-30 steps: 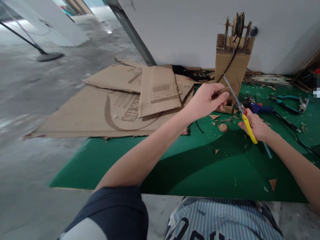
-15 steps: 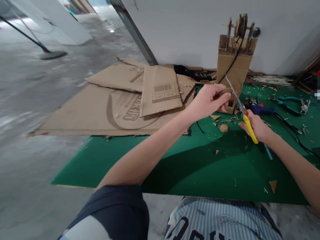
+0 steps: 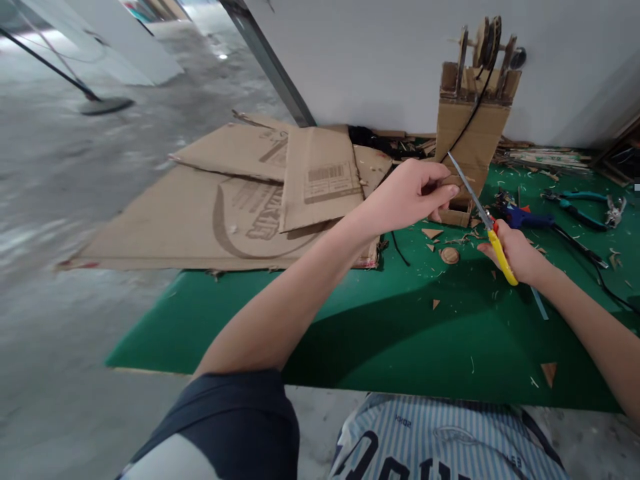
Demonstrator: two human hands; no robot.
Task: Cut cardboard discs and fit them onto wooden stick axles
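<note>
A person's left hand (image 3: 425, 190) pinches a small cardboard piece (image 3: 453, 180) beside the blades of scissors (image 3: 485, 218), whose yellow handles sit in the curled right hand (image 3: 515, 252); a cardboard disc (image 3: 450, 255) lies on the table (image 3: 380, 340) below the pinch.

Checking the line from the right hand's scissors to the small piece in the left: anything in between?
Nothing visible. The scissors in the right hand lie right by the small cardboard piece in the left hand; whether they touch is unclear. The cardboard tower stands behind, not between.
</note>
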